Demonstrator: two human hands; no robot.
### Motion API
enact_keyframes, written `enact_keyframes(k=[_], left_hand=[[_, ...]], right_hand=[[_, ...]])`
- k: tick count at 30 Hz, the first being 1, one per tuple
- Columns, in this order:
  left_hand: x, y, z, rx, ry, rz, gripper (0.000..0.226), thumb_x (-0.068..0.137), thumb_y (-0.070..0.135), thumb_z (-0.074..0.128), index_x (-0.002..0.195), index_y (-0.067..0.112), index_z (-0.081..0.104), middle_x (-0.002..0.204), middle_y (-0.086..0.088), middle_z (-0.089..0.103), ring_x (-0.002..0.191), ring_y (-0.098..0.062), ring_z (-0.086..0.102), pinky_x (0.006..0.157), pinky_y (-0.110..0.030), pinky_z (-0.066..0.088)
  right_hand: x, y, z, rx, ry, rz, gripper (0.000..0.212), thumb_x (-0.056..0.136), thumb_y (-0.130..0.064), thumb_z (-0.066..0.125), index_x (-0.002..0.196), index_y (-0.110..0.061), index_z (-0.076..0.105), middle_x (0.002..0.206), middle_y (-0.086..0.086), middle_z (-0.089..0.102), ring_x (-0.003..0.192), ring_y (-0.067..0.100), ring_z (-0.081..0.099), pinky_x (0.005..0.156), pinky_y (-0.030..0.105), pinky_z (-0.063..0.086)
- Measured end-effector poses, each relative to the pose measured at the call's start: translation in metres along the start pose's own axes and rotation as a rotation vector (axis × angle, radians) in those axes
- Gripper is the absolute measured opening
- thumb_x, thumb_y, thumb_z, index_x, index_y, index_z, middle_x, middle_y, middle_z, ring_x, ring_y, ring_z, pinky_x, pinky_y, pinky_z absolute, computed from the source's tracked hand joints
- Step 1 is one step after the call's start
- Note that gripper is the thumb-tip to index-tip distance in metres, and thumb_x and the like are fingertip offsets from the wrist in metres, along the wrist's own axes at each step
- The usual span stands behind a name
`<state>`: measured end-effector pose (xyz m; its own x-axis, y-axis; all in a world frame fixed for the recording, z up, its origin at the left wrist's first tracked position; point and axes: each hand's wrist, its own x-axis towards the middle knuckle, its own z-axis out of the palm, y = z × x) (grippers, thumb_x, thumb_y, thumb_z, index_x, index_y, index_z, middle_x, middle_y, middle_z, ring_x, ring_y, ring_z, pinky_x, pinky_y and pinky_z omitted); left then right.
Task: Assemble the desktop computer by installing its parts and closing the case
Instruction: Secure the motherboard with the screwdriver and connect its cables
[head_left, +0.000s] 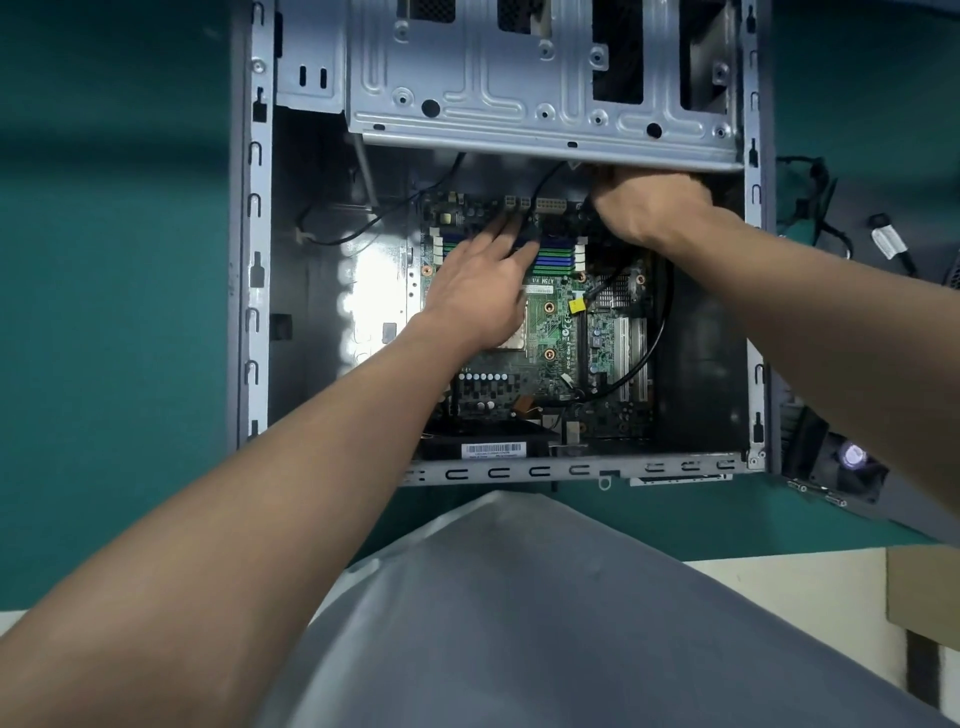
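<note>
one left hand (472, 291) flat on motherboard (551, 332); right hand (649, 208) under drive cage (519, 93), grip unseen.

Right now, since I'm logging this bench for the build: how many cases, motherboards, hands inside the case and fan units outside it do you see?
Computer case: 1
Motherboard: 1
Hands inside the case: 2 (left hand, right hand)
Fan unit outside the case: 1
Total: 5

Head-worn camera looks steeply down, close in, into the open case (258, 260).
</note>
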<state>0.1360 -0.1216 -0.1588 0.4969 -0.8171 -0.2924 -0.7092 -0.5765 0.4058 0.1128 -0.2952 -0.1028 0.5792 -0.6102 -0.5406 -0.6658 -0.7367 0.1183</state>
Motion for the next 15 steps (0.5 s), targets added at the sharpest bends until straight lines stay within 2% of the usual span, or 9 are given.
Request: enact_keyframes(k=[3,5,10,15], left_hand=[[0.0004,-0.0015,0.0008,-0.019,0.001,0.006,0.062,0.095,0.028,0.052,0.15,0.02,0.026,0.158,-0.008,0.021,0.145,-0.024,0.018,0.118,-0.038,0.01],[0.0003,-0.0019,0.0009,-0.024,0.002,0.009,0.062,0.095,0.028,0.052,0.15,0.02,0.025,0.158,-0.007,0.021,0.145,-0.024,0.018,0.118,-0.038,0.01],[0.0003,-0.0031,0.0006,-0.027,0.009,0.012,0.061,0.095,0.029,0.052,0.15,0.02,0.026,0.157,-0.008,0.023,0.144,-0.024,0.02,0.118,-0.038,0.011],[0.0005,-0.0031,0.0007,-0.034,0.008,0.009,0.062,0.095,0.028,0.052,0.15,0.021,0.026,0.158,-0.007,0.021,0.145,-0.024,0.018,0.118,-0.038,0.01]], right_hand=[[0.007,0.0039,-0.001,0.009,-0.079,0.034,0.053,0.103,-0.04,0.023,0.145,-0.011,0.037,0.149,0.018,0.036,0.133,0.042,0.035,0.109,0.05,0.03],[0.0061,0.0045,-0.0015,0.032,-0.056,0.004,0.049,0.103,-0.036,0.025,0.139,-0.008,0.043,0.144,0.019,0.042,0.131,0.042,0.038,0.106,0.052,0.033],[0.0018,0.0011,0.0018,0.073,0.021,-0.036,0.053,0.1,-0.044,0.021,0.136,-0.015,0.045,0.139,0.016,0.048,0.123,0.042,0.046,0.102,0.052,0.038],[0.0024,0.0057,0.0027,0.099,0.01,-0.003,0.042,0.102,-0.029,0.029,0.131,-0.006,0.049,0.134,0.022,0.05,0.122,0.042,0.046,0.097,0.05,0.038]])
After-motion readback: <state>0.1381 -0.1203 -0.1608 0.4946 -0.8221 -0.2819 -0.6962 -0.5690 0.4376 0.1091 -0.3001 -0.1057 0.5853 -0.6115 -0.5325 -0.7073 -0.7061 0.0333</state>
